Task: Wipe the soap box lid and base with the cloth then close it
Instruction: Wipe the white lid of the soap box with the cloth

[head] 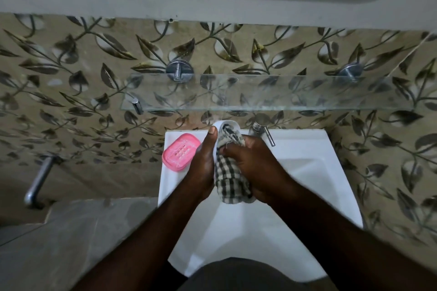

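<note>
1. Location. The white lid [227, 123] of the soap box, as I judge that part to be, is held up at centre frame, over the back rim of the sink [307, 149] and just left of the tap [263, 132]. The pink base [181, 151] lies on the sink's rim at left centre, open side up, its drain slots showing, apart from both hands.
2. Left hand [203, 165]. It grips the lid by its left edge, thumb laid up along the rim. The fingers behind are hidden, so I cannot tell how they lie.
3. Right hand [256, 168]. Its fingers are curled round the checked cloth [230, 178] and hold a bunch of it inside the lid's hollow. The rest of the cloth hangs between the two hands.
4. Step in hand. I judge it to be the wiping of the lid. The base looks untouched and the box is not closed.
5. Handling.
   - The lid is thin moulded plastic: light, stiff and probably slick if wet. It is best held by its long edges, not its face.
   - The cloth is soft and limp, so it needs bunching to press into the corners.
   - The base is equally light and could slide on the glazed rim. I would pin or lift it by its sides before wiping.
6. Closing will require the lid to be lined up squarely over the base.
</note>
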The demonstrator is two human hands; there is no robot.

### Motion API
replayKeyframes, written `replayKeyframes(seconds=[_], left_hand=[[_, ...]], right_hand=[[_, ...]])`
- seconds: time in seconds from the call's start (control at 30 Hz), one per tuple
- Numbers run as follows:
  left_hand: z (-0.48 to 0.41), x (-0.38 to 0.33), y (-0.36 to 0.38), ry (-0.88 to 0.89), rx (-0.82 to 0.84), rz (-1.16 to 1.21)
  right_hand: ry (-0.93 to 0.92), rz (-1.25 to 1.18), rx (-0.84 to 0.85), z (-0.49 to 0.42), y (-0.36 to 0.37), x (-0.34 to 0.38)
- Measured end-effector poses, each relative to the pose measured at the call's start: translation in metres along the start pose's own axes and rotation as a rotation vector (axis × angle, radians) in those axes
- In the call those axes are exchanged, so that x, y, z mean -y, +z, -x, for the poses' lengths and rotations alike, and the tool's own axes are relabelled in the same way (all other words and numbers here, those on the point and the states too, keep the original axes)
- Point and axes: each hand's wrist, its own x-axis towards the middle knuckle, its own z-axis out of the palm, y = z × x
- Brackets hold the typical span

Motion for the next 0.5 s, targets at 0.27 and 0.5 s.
replayKeyframes(seconds=[0.27, 0.5], left_hand=[[0.001, 0.0, -0.012, -0.025, -0.137, -0.037], [0.0, 0.006, -0.005, -0.114, -0.125, -0.042]], right_hand=[[-0.442, 0.965, 0.242, 0.012, -0.021, -0.051], [-0.599, 1.144, 0.235, -0.001, -0.036, -0.053]])
